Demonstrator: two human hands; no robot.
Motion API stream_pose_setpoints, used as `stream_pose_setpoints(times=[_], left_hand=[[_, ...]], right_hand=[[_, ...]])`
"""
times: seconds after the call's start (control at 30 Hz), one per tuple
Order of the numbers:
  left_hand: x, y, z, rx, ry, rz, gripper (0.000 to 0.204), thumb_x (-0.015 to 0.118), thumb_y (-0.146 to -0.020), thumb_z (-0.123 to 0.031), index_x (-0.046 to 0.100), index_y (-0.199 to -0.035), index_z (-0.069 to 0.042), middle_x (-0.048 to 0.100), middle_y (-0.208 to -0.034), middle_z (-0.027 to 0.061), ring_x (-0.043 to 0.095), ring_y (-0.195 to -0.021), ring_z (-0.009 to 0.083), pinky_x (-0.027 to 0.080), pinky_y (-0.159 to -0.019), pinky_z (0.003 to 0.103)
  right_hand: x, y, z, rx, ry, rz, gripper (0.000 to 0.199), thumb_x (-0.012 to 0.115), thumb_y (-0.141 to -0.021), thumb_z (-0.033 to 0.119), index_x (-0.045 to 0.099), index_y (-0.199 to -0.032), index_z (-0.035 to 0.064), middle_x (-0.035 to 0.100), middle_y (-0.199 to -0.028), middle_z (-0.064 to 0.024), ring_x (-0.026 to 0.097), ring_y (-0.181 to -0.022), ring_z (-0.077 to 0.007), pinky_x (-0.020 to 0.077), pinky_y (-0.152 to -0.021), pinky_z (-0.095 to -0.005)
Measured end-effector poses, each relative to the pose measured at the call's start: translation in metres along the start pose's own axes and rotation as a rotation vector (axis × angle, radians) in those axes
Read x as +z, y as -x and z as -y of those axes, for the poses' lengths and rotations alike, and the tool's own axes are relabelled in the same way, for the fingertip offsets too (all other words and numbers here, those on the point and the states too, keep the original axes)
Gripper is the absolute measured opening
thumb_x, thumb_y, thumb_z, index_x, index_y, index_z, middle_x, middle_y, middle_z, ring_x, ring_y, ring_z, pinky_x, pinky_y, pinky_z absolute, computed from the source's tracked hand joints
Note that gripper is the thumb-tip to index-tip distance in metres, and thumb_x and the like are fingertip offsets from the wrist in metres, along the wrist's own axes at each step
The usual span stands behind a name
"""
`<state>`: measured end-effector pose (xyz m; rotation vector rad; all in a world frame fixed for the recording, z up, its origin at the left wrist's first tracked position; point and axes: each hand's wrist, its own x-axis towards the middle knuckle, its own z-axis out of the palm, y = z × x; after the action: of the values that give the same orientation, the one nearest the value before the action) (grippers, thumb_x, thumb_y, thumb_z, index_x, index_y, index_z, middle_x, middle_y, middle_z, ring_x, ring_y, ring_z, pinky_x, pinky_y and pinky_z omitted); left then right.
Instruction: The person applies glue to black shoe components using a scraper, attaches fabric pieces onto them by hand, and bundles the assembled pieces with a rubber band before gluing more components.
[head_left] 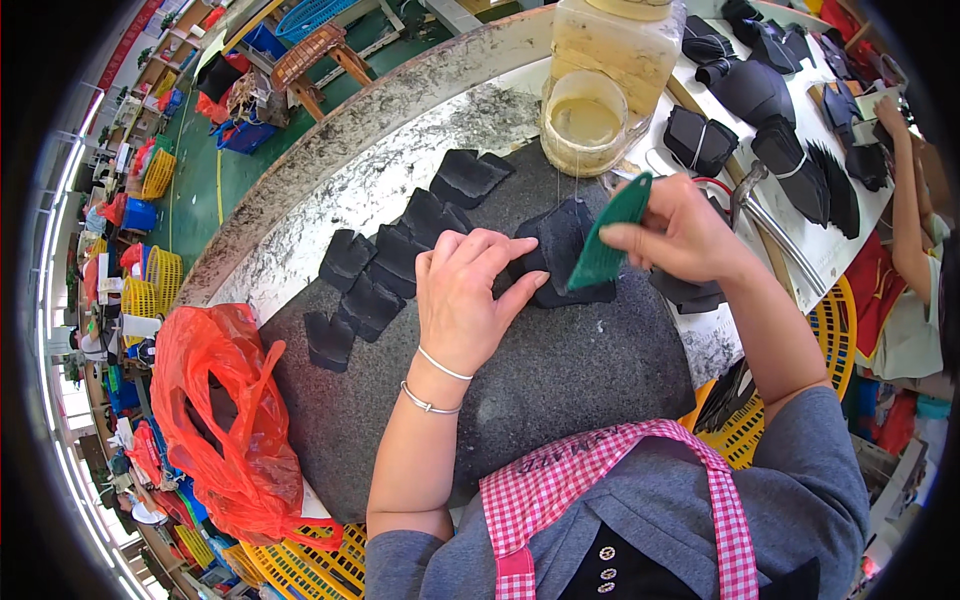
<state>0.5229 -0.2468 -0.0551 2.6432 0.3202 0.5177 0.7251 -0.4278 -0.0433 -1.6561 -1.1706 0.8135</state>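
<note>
My right hand (680,228) grips a green glue spreader (608,238), its toothed edge over a stack of black material pieces (558,250). Thin strands hang between the stack and a jar of cloudy yellowish glue (585,125) behind it. Against the stack's left edge rest the index fingertip and thumb of my left hand (468,285), stretched apart; the other fingers are bent. Left of that hand, several separate black pieces (372,305) lie in overlapping rows on a dark grey mat (520,390).
A red plastic bag (225,420) slumps at the mat's left edge. Bundled black parts (700,140) and a hammer (780,230) occupy the right of the table. Another person's arm (908,200) reaches in at far right. Yellow baskets (320,565) sit below the table edge.
</note>
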Motion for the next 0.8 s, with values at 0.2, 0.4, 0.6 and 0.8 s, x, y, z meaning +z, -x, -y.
stream_pose_setpoints(times=[0.2, 0.4, 0.6, 0.8], left_hand=[[0.002, -0.001, 0.004, 0.025, 0.011, -0.026, 0.031, 0.088, -0.073, -0.025, 0.079, -0.102, -0.017, 0.070, -0.094, -0.0026, 0.060, -0.088, 0.0207, 0.042, -0.078, 0.035], [-0.008, 0.008, 0.011, 0.031, 0.014, -0.089, 0.019, 0.087, -0.076, -0.021, 0.082, -0.092, -0.014, 0.071, -0.083, -0.0003, 0.061, -0.081, 0.0188, 0.044, -0.078, 0.034], [-0.104, 0.051, 0.110, -0.471, 0.090, -0.296, 0.017, 0.082, -0.083, -0.005, 0.081, -0.100, -0.004, 0.073, -0.086, 0.0055, 0.062, -0.074, 0.0113, 0.049, -0.070, 0.025], [-0.100, 0.079, 0.146, -0.491, -0.118, -0.218, 0.025, 0.086, -0.078, -0.015, 0.081, -0.100, -0.005, 0.071, -0.082, 0.0076, 0.059, -0.072, 0.0192, 0.048, -0.070, 0.033]], right_hand=[[-0.006, -0.011, -0.008, 0.081, 0.061, -0.264, 0.020, 0.071, -0.097, 0.018, 0.070, -0.098, -0.0011, 0.068, -0.068, -0.0043, 0.065, -0.060, -0.0083, 0.0514, -0.053, -0.0252], [-0.009, 0.016, 0.009, 0.166, -0.333, -0.060, 0.020, 0.071, -0.098, 0.019, 0.067, -0.101, 0.0003, 0.071, -0.082, -0.0048, 0.066, -0.059, -0.0089, 0.0524, -0.050, -0.0208], [-0.040, -0.028, -0.022, -0.063, -0.145, -0.589, 0.023, 0.072, -0.098, 0.020, 0.068, -0.103, -0.0021, 0.070, -0.080, -0.0058, 0.064, -0.064, -0.0084, 0.0498, -0.057, -0.0237], [-0.026, -0.061, -0.036, -0.237, 0.409, -0.637, 0.018, 0.074, -0.096, 0.018, 0.072, -0.103, 0.0012, 0.069, -0.077, -0.0026, 0.063, -0.068, -0.0070, 0.0493, -0.060, -0.0245]])
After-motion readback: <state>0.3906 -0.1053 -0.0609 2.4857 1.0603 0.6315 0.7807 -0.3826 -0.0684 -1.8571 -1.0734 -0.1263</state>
